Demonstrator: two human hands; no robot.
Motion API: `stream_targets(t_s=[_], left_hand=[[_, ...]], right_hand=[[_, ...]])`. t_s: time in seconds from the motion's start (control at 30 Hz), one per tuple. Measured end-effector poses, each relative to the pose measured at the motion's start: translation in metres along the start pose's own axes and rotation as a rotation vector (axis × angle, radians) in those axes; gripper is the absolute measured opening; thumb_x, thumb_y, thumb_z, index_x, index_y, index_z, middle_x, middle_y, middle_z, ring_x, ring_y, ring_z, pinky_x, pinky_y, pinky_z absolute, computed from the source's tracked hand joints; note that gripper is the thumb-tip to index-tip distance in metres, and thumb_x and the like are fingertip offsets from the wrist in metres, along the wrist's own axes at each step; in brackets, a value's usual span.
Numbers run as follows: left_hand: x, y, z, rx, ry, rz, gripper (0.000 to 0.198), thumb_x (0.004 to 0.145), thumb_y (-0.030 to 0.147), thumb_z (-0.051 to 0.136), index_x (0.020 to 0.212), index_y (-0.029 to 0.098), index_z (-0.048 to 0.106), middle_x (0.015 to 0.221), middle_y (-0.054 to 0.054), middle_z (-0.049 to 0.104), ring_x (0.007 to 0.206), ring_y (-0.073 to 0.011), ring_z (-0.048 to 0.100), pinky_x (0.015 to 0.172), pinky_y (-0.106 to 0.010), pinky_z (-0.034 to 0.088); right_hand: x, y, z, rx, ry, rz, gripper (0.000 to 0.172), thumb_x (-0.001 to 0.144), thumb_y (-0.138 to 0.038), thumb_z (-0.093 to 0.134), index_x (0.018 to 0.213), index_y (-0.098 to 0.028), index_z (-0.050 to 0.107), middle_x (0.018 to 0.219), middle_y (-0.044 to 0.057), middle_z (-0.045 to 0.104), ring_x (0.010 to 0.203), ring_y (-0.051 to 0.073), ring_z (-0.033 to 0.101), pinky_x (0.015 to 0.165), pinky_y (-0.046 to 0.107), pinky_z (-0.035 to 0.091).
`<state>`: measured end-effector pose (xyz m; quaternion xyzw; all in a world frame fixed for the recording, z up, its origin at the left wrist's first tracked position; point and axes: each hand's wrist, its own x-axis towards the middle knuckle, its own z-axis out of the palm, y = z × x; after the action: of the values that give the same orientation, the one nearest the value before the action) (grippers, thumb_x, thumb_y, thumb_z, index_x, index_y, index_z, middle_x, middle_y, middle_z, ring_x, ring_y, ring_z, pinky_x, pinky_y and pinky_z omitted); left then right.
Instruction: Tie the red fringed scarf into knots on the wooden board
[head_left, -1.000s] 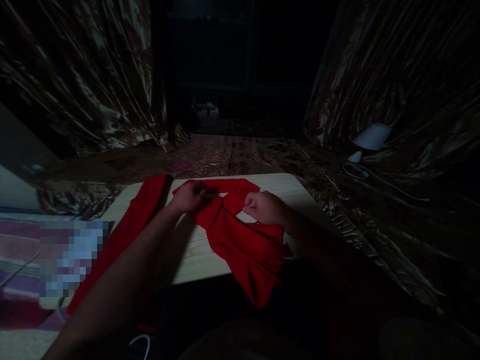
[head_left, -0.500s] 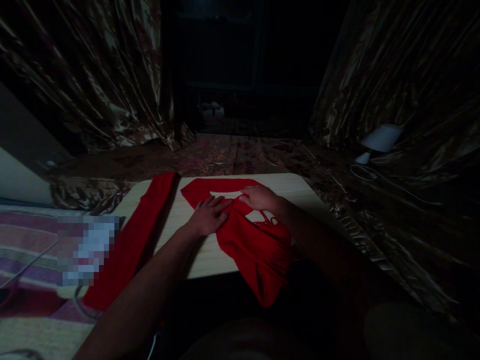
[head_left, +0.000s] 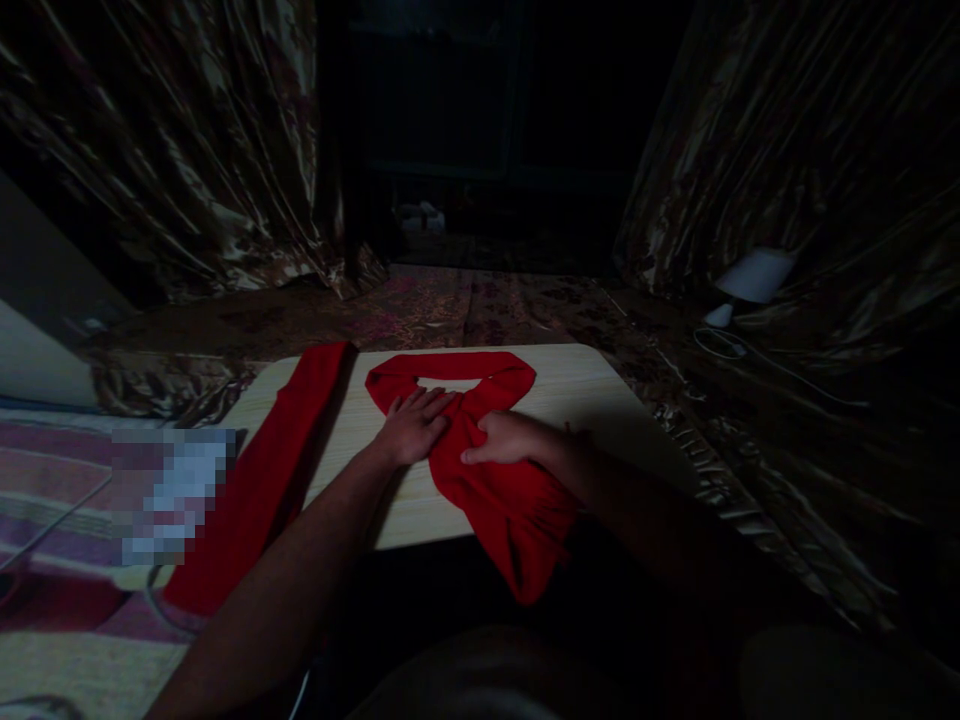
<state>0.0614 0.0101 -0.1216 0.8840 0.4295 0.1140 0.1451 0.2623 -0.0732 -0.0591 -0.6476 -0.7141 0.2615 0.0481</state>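
Note:
A red fringed cloth (head_left: 480,480) lies looped and crossed on a pale wooden table (head_left: 600,400), its lower end hanging over the near edge. My left hand (head_left: 414,428) rests with spread fingers on the left side of the crossing. On the right part of the cloth, just below the crossing, is my right hand (head_left: 506,438), its thumb apart from the fingers; the fingertips are partly hidden. Another long red cloth (head_left: 259,480), folded into a strip, lies along the table's left side.
A striped bedspread (head_left: 52,490) is at the left, with a blurred-out item beside the strip. A white lamp (head_left: 757,275) and its cord stand at the right. Patterned curtains (head_left: 247,150) hang behind.
My right hand has moved down and toward me from the upper loop to below the crossing. The loop's right side now lies uncovered and wider. My left hand has stayed nearly in place.

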Motion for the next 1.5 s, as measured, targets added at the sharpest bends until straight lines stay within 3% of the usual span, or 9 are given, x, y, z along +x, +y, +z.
stream_targets(t_s=[0.2, 0.37, 0.53, 0.67, 0.77, 0.93, 1.1, 1.33, 1.5], left_hand=[[0.004, 0.003, 0.002, 0.062, 0.01, -0.027, 0.061, 0.098, 0.055, 0.026, 0.154, 0.034, 0.036, 0.162, -0.002, 0.034, 0.15, -0.0336, 0.023, 0.117, -0.063, 0.016], [0.02, 0.0, 0.005, 0.081, 0.001, -0.042, 0.062, 0.097, 0.058, 0.027, 0.154, 0.036, 0.035, 0.162, -0.003, 0.033, 0.15, -0.0361, 0.022, 0.114, -0.067, 0.016], [0.031, -0.001, 0.006, 0.078, 0.007, -0.054, 0.062, 0.097, 0.058, 0.027, 0.154, 0.036, 0.037, 0.162, -0.003, 0.033, 0.15, -0.0354, 0.022, 0.114, -0.068, 0.016], [0.031, -0.001, 0.007, 0.083, 0.029, -0.05, 0.06, 0.097, 0.057, 0.028, 0.153, 0.037, 0.037, 0.161, -0.003, 0.035, 0.149, -0.0349, 0.024, 0.114, -0.067, 0.018], [0.028, -0.002, 0.008, 0.08, 0.061, -0.038, 0.06, 0.097, 0.058, 0.029, 0.153, 0.037, 0.038, 0.16, -0.003, 0.036, 0.148, -0.034, 0.027, 0.115, -0.065, 0.019], [0.022, -0.004, 0.007, 0.024, 0.15, 0.0, 0.061, 0.098, 0.059, 0.029, 0.152, 0.032, 0.041, 0.159, -0.005, 0.038, 0.147, -0.0275, 0.032, 0.118, -0.056, 0.019], [0.019, -0.003, 0.003, -0.06, 0.134, -0.015, 0.058, 0.101, 0.048, 0.024, 0.153, 0.027, 0.039, 0.159, -0.007, 0.037, 0.149, -0.0253, 0.029, 0.12, -0.055, 0.018], [0.02, -0.001, 0.001, 0.013, 0.112, 0.002, 0.057, 0.099, 0.039, 0.026, 0.152, 0.024, 0.041, 0.158, -0.007, 0.04, 0.147, -0.0256, 0.033, 0.119, -0.058, 0.02], [0.022, -0.001, 0.003, 0.049, 0.104, -0.001, 0.058, 0.099, 0.04, 0.025, 0.151, 0.024, 0.043, 0.157, -0.008, 0.041, 0.146, -0.027, 0.035, 0.117, -0.06, 0.022]], right_hand=[[-0.002, 0.019, 0.008, 0.87, -0.032, 0.098, 0.038, 0.067, -0.024, 0.077, 0.102, -0.017, 0.064, 0.086, 0.002, 0.072, 0.08, 0.02, 0.069, 0.069, 0.028, 0.051], [-0.009, 0.04, -0.009, 1.005, -0.189, 0.02, 0.056, 0.057, -0.019, 0.082, 0.11, -0.015, 0.064, 0.099, 0.006, 0.074, 0.091, 0.022, 0.07, 0.085, 0.034, 0.054], [-0.02, 0.074, -0.052, 0.633, -0.327, -0.129, 0.057, 0.063, -0.029, 0.078, 0.117, -0.014, 0.066, 0.114, 0.008, 0.073, 0.102, 0.025, 0.068, 0.089, 0.033, 0.052], [-0.035, 0.074, -0.067, -0.196, 0.121, 0.091, 0.042, 0.071, -0.024, 0.073, 0.111, -0.011, 0.07, 0.113, 0.015, 0.071, 0.105, 0.029, 0.065, 0.085, 0.032, 0.048], [-0.051, 0.049, -0.05, -0.378, 0.355, -0.033, 0.022, 0.085, -0.022, 0.06, 0.101, -0.012, 0.07, 0.104, 0.017, 0.072, 0.1, 0.026, 0.064, 0.084, 0.032, 0.045], [-0.071, 0.01, -0.006, 0.007, -0.046, -0.325, 0.032, 0.081, -0.035, 0.071, 0.109, -0.02, 0.069, 0.083, 0.001, 0.07, 0.068, 0.013, 0.06, 0.063, 0.024, 0.039], [-0.071, 0.009, 0.025, 0.275, -0.024, -0.259, 0.049, 0.084, -0.038, 0.07, 0.129, -0.02, 0.062, 0.075, -0.001, 0.062, 0.061, 0.011, 0.052, 0.059, 0.023, 0.036], [-0.07, 0.01, 0.048, 0.734, -0.06, -0.22, 0.048, 0.08, -0.028, 0.075, 0.126, -0.017, 0.066, 0.08, -0.001, 0.057, 0.067, 0.009, 0.05, 0.062, 0.021, 0.039], [-0.084, 0.002, 0.042, 0.923, -0.458, -0.135, 0.063, 0.081, -0.035, 0.074, 0.14, -0.021, 0.055, 0.067, -0.007, 0.05, 0.05, 0.005, 0.036, 0.049, 0.018, 0.031]])
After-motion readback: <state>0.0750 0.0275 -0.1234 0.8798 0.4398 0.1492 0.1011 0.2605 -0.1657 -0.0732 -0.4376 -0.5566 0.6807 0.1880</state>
